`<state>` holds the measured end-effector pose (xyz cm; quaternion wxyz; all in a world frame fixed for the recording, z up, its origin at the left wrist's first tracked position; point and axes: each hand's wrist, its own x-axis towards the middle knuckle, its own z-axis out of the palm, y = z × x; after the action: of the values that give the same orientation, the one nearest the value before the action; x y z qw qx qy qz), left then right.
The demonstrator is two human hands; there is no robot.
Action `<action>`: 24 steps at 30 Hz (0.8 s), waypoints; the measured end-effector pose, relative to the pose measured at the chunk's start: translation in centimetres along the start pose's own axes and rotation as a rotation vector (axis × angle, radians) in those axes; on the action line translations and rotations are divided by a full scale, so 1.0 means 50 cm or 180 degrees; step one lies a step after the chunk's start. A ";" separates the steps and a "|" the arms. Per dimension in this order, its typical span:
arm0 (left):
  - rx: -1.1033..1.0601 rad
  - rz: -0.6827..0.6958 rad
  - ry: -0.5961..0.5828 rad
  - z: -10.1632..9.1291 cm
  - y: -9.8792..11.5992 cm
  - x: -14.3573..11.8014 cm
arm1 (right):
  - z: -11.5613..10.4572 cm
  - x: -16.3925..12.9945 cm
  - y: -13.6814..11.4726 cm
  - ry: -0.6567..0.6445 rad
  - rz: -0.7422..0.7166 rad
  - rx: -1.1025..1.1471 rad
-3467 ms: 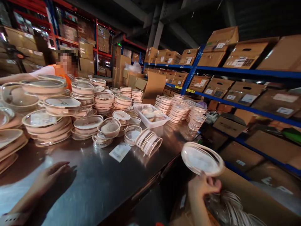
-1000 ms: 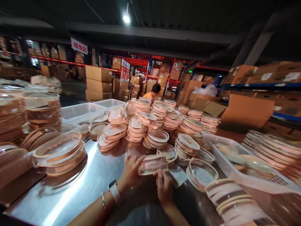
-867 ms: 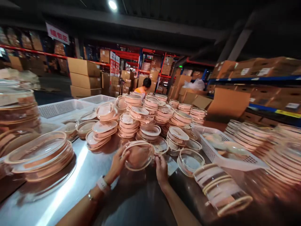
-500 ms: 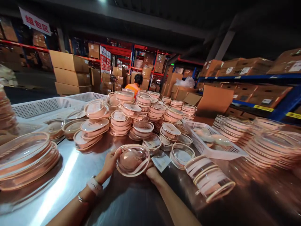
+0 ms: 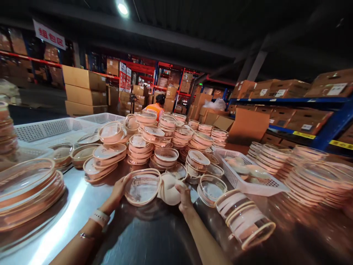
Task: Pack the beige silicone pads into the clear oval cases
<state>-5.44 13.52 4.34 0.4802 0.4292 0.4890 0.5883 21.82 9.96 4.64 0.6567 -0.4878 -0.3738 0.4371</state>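
Since half a second ago we have split the pair apart: the clear lid now sits tilted in our left hand, fingers curled on its left rim, while the pale pad that lay inside it is out and just to its right. Our right hand is closed on the pad's right edge, thumb on top. Both things are held low over the steel table, close in front of the stacks of pink containers. To the right lie an open round dish and a row of lids on edge, with a white basket behind them. A person in an orange vest stands at the far end.
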 end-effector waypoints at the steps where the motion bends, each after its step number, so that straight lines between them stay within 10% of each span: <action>1: 0.0124 0.0037 0.0136 -0.011 0.005 0.007 | -0.006 0.005 -0.003 0.0051 0.0079 0.0066; 5: 0.1209 0.1305 0.0147 -0.013 0.004 -0.005 | 0.001 -0.005 0.001 0.0132 0.0274 0.0310; 9: 0.2246 0.2758 -0.1121 0.036 -0.034 -0.061 | 0.031 -0.044 0.003 -0.0429 0.0459 0.0592; 17: 0.0882 0.1006 -0.1066 0.084 -0.033 -0.098 | 0.026 -0.051 0.004 -0.1428 0.0804 0.0559; 24: -0.0157 0.0016 -0.1171 0.095 -0.038 -0.102 | 0.023 -0.048 0.024 -0.1409 -0.0244 -0.0546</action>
<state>0.31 9.37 3.02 0.5704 0.5189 0.3773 0.5129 19.68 8.23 3.62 0.5310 -0.4195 -0.5626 0.4749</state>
